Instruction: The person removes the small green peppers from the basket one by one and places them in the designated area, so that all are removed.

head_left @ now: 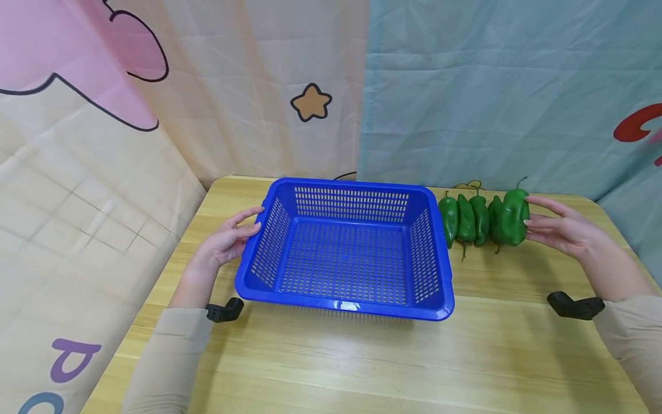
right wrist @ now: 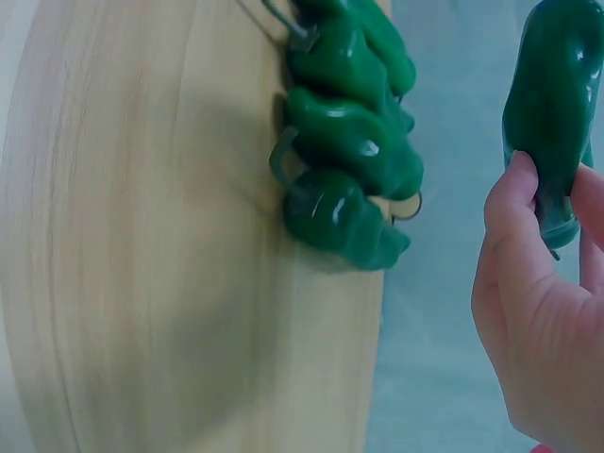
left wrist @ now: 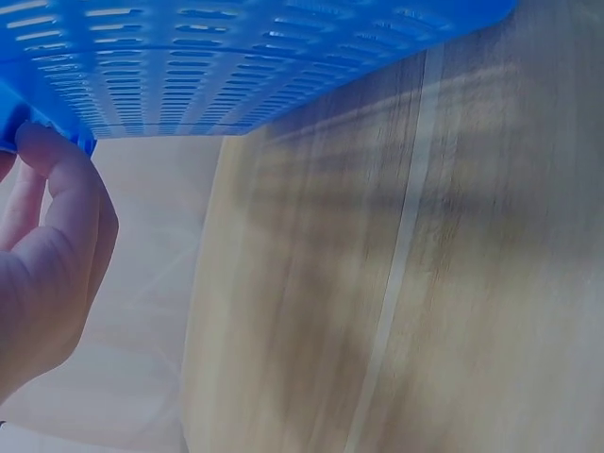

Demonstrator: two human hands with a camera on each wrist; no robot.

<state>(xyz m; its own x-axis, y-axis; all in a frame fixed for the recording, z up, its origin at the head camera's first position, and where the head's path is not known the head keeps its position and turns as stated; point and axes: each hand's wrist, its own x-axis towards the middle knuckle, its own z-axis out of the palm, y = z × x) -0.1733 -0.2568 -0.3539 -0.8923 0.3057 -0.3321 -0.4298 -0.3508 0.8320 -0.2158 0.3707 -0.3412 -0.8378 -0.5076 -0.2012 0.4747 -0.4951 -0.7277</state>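
A blue plastic basket (head_left: 343, 307) with slotted walls and floor is in the middle of the head view, nothing inside it. My left hand (head_left: 227, 238) grips its left rim, thumb and fingers at the edge. In the left wrist view the basket's slotted side (left wrist: 189, 71) appears held above the table. At the right, my right hand (head_left: 564, 230) pinches a green pepper (right wrist: 557, 85) between thumb and fingers, stem upward in the head view. That pepper is raised above the table. Several other green peppers (head_left: 465, 218) lie in a row between it and the basket.
The light wooden table (head_left: 331, 368) spreads beneath everything. Printed cloth curtains (head_left: 491, 103) hang along its back and sides. A black wrist mount (head_left: 224, 310) sits on the left forearm and another (head_left: 575, 306) on the right. The basket's right rim stands close to the nearest pepper.
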